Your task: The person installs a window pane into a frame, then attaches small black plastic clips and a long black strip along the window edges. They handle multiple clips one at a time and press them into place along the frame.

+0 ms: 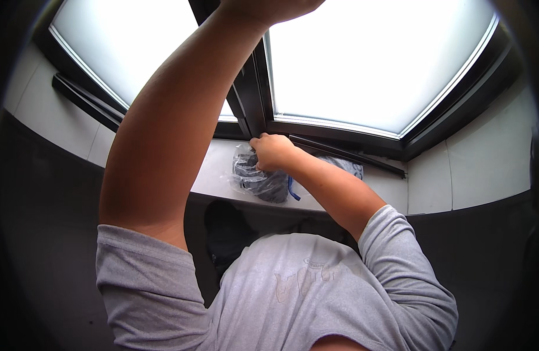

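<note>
My left arm reaches up across the window, and my left hand (274, 7) is cut off by the top edge of the view. Its fingers are out of sight. Low at the window's middle, my right hand (274, 152) has its fingers curled, close to the foot of the dark window frame (255, 105). Just under that hand, on the sill, sits a clear plastic bag (260, 181) with dark grey contents. Whether the fingers grip the bag, the frame or some small part is hidden. A blue strap (293, 190) hangs beside the bag.
Two bright frosted panes, a left one (129, 41) and a right one (374, 58), fill the far side. The pale sill (430, 184) runs below. On it lie a long black bar (88, 102) at left, another black bar (351, 155) at right, and a grey patterned item (345, 167).
</note>
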`<move>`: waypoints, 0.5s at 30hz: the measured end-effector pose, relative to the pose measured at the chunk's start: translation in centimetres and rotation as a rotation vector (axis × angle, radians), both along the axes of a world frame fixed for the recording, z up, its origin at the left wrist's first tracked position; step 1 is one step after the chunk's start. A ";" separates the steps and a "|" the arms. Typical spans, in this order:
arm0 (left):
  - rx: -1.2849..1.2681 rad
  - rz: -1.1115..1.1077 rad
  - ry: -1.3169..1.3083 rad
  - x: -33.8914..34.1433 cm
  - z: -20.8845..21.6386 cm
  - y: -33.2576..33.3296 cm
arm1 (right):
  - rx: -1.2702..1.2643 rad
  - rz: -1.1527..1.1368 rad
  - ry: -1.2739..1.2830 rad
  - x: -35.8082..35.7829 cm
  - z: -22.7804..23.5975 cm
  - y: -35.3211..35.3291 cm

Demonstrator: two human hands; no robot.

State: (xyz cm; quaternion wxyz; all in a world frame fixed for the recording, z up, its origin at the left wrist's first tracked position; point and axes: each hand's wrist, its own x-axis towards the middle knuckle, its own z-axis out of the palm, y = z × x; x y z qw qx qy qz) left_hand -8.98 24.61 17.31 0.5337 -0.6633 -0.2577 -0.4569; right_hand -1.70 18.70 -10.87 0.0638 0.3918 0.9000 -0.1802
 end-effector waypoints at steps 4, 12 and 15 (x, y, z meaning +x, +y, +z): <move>-0.002 0.009 -0.001 0.1 0.0 0.1 | -0.052 0.039 -0.006 0.1 -0.7 0.2; 0.005 -0.020 -0.011 0.1 -0.3 0.4 | -0.035 -0.223 0.598 1.4 -1.7 -0.4; -0.004 -0.012 -0.022 0.2 -0.3 0.6 | 0.044 -0.164 0.691 1.5 -0.7 -1.4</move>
